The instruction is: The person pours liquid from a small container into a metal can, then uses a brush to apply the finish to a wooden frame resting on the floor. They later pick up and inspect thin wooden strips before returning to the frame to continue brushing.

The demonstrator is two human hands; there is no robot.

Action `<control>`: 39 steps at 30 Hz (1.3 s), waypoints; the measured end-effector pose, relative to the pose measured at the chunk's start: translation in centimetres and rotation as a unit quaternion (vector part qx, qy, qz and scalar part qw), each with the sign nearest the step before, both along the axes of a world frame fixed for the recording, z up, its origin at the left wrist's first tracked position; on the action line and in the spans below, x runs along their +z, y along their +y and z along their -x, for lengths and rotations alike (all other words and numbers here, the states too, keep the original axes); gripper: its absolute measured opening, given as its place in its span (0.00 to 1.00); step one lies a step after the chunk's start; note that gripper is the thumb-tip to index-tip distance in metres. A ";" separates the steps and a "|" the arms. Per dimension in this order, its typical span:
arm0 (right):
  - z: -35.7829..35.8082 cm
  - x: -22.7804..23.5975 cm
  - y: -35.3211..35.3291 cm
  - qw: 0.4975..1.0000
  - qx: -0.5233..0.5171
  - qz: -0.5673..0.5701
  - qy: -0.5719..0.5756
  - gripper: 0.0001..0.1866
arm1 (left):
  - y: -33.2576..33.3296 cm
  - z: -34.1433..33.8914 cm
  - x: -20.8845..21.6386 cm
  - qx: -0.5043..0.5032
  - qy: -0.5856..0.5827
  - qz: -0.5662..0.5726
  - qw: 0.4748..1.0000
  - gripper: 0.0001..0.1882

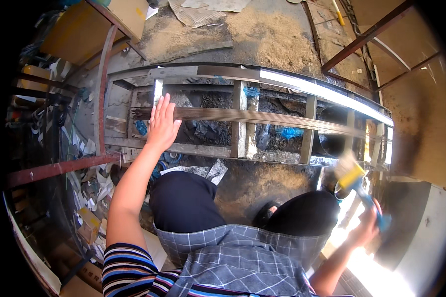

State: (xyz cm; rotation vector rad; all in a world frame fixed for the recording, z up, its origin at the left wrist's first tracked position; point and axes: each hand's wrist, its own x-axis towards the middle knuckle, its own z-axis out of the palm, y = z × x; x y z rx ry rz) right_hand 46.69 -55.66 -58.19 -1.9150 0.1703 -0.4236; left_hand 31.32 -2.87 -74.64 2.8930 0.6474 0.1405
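A bundle of long, thin brown strips (pixel 252 117) lies across a ladder-like metal frame (pixel 239 136). My left hand (pixel 163 126) rests flat over the strips near their left end, fingers stretched out. At the right, my right hand (pixel 365 226) is closed around the blue handle of a paintbrush (pixel 352 178) with a yellow band and pale bristles. Motion blurs the brush, which is held nearer to me than the right part of the strips. Just below the bristles shows part of a round-rimmed container (pixel 338 191); its contents are hidden.
Reddish metal bars (pixel 104 94) rise at the left of the frame. Paper scraps (pixel 96 185) litter the floor there. Sawdust (pixel 282 42) covers the floor beyond the frame, and a large brown board (pixel 416 114) stands at the right. Blue plastic scraps (pixel 290 132) lie inside the frame.
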 end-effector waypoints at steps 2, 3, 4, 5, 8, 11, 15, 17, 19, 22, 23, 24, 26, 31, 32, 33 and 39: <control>0.4 0.2 9.8 0.992 0.017 -0.040 0.122 0.12 | 0.0 -0.4 -0.1 -0.008 -0.004 0.000 1.000 0.28; 0.1 -0.6 12.8 0.981 0.109 -0.050 0.154 0.09 | 0.1 -0.1 -0.2 -0.003 -0.004 0.004 1.000 0.28; -0.6 -2.0 15.1 0.958 0.227 -0.040 0.168 0.09 | 0.2 0.1 -0.2 -0.003 -0.006 0.002 1.000 0.28; -0.7 -2.8 18.0 0.942 0.258 -0.066 0.203 0.08 | 0.2 0.0 -0.4 -0.007 -0.008 0.000 1.000 0.28; -0.5 -4.9 24.9 0.916 0.333 -0.121 0.189 0.07 | 0.3 -0.1 -0.5 -0.009 -0.016 0.010 1.000 0.29; -0.6 -6.2 29.4 0.917 0.362 -0.065 0.156 0.08 | 0.4 0.1 -0.5 -0.010 -0.018 0.008 1.000 0.29; -0.1 -6.7 33.3 0.911 0.390 -0.009 0.138 0.07 | 0.3 0.3 -0.4 -0.012 -0.023 0.002 1.000 0.29; 0.2 -7.2 34.6 0.913 0.387 0.034 0.126 0.11 | 0.4 0.3 -0.4 -0.013 -0.024 0.000 1.000 0.30; 0.6 -7.2 35.2 0.904 0.404 0.044 0.133 0.12 | 0.4 0.3 -0.5 -0.014 -0.023 0.000 1.000 0.30; 0.3 -7.4 34.9 0.906 0.397 0.110 0.094 0.13 | 0.4 0.2 -0.5 -0.012 -0.022 -0.001 1.000 0.29; -0.3 -7.4 34.1 0.906 0.396 0.117 0.094 0.14 | 0.4 0.2 -0.5 -0.012 -0.022 0.000 1.000 0.29; -1.0 -6.9 32.8 0.900 0.401 0.126 0.115 0.12 | 0.3 0.3 -0.5 -0.010 -0.017 0.001 1.000 0.29; -2.7 -6.8 29.9 0.914 0.379 0.098 0.111 0.09 | 0.4 0.3 -0.3 -0.007 -0.011 0.003 1.000 0.29; -8.6 -6.9 19.5 0.947 0.296 0.021 0.126 0.07 | 0.2 -0.4 -0.3 -0.010 0.019 -0.011 1.000 0.30; -10.0 -6.2 17.4 0.950 0.283 0.019 0.132 0.07 | 0.2 -0.6 -0.6 -0.016 0.021 -0.025 0.999 0.29; -11.0 -5.7 15.5 0.953 0.268 0.016 0.137 0.07 | 0.4 -0.4 -0.9 -0.024 0.022 -0.040 0.999 0.29; -19.6 -5.6 2.0 0.971 0.189 -0.018 0.147 0.07 | 0.2 -0.8 -0.2 0.033 0.043 0.037 0.998 0.31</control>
